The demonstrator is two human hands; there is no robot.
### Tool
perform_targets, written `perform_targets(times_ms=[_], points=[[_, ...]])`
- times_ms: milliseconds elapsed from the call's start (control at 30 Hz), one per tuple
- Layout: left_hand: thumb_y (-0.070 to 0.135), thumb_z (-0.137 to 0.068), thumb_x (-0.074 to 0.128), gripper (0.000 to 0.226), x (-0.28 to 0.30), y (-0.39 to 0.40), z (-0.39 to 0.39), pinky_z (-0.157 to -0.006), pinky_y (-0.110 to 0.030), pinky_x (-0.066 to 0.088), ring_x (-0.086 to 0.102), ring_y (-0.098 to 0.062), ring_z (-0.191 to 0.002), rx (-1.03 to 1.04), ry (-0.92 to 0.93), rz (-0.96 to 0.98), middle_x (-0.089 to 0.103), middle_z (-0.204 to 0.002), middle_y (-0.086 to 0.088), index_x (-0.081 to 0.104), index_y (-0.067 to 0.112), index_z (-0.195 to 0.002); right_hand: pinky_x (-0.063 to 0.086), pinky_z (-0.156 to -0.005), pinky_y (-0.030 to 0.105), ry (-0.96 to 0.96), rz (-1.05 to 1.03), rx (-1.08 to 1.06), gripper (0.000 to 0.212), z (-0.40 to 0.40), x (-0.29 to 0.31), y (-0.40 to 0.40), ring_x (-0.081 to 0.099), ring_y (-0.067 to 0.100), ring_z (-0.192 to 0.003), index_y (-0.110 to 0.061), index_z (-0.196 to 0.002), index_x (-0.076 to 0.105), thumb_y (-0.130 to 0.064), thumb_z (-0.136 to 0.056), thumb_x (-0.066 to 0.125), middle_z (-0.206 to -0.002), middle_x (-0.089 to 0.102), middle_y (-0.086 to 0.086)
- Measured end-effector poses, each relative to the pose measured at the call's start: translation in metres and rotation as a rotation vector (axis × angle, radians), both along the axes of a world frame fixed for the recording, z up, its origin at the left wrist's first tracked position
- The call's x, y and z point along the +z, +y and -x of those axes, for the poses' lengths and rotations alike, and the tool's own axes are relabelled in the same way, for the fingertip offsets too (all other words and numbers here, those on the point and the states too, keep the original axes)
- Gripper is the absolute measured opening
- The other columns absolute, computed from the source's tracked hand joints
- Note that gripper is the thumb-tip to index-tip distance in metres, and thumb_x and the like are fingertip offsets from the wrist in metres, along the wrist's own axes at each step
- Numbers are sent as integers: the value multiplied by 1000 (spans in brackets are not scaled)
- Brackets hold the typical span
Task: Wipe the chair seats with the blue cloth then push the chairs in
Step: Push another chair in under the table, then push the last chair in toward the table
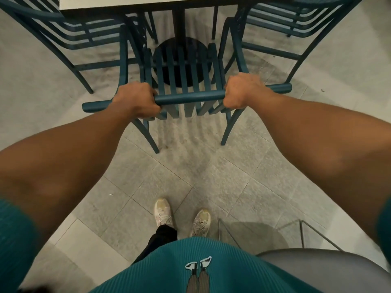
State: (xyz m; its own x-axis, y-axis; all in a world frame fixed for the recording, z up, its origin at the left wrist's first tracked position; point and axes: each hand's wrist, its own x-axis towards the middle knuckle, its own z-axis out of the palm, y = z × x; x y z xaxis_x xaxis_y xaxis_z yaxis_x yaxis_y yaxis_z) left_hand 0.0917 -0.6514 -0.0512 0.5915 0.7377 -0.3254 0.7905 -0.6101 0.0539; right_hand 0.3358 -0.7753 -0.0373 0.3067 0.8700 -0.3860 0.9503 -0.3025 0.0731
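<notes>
A teal metal chair (188, 98) with a slatted seat stands right in front of me, its front tucked under the white table (135, 4). My left hand (136, 100) grips the chair's top back rail on the left side. My right hand (243, 90) grips the same rail on the right side. The seat slats lie over the table's dark round base (167, 45). No blue cloth shows anywhere in view.
Two more teal chairs flank the table, one at the upper left (69, 37) and one at the upper right (296, 20). A grey round seat (330, 269) on thin metal legs sits at the lower right, close to my feet (182, 216). The floor is grey tile.
</notes>
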Motion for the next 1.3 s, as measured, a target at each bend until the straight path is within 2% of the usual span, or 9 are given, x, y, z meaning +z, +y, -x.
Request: perform_targets(times_ms=[67,133,167,267,367,533,733,1100,1300], points=[[43,-77,66,58,-4,-8,2,-93,-50,49,60,-30,-100,30,-94,-34,66,-108,-7,55,24,-130,46,-82,42,-11,-97,-79,52,2,-8,-10,56,28,-88,-19,-122,56,-37,-73,55,-88,58,4],[40,-75,70,85,-11,-31,3,-114,-58,22,36,-33,-135,-10,-138,-124,40,-147,-13,29,19,-147,26,-108,54,-41,-233,-185,78,6,-23,-31,43,33,-126,-15,-143,34,-38,-74,62,-130,51,13],[41,-75,70,96,-14,-50,3,-117,-58,8,19,-32,-145,-48,-130,-167,23,-157,-13,17,19,-151,12,-113,57,-63,-293,-242,90,11,-29,-45,25,35,-141,-12,-149,20,-36,-75,64,-150,32,15],[50,-78,63,103,-27,-108,-4,-116,-57,-8,-15,-37,-146,-173,-132,-177,-14,-159,-18,-2,23,-153,4,-115,57,3,-325,-427,100,27,-39,-90,-4,35,-147,-13,-152,-6,-24,-80,61,-160,-10,12],[50,-82,56,92,-30,-136,-27,-116,-55,-7,-27,-43,-140,-235,-161,-92,-26,-154,-26,6,20,-153,12,-116,56,159,-80,-590,88,40,-48,-135,5,36,-146,-15,-153,-2,-40,-89,54,-161,-1,13],[56,-92,37,81,-27,-176,-97,-118,-53,-5,-17,-32,-146,-619,-46,88,-18,-159,-14,0,20,-155,7,-114,60,246,77,-776,82,34,-52,-200,1,37,-146,-20,-153,3,-63,-91,35,-161,2,11],[65,-93,23,78,-44,-212,-192,-118,-53,2,-6,-31,-148,-742,158,219,-4,-162,-11,4,21,-155,7,-113,61,319,54,-945,82,-10,-49,-254,2,36,-147,-22,-153,8,-68,-90,30,-161,7,10],[68,-93,20,79,-58,-281,-408,-118,-54,3,-5,-30,-148,-796,384,253,-3,-162,-9,3,21,-155,10,-114,61,434,101,-1104,83,-200,-63,-348,7,35,-146,-18,-152,17,-68,-89,35,-160,13,10],[68,-93,19,78,-40,-321,-540,-118,-54,3,-4,-29,-149,-779,342,269,-1,-162,-9,3,23,-155,10,-114,60,410,97,-1085,83,-332,-43,-379,9,35,-146,-18,-152,16,-68,-89,36,-160,14,11]])
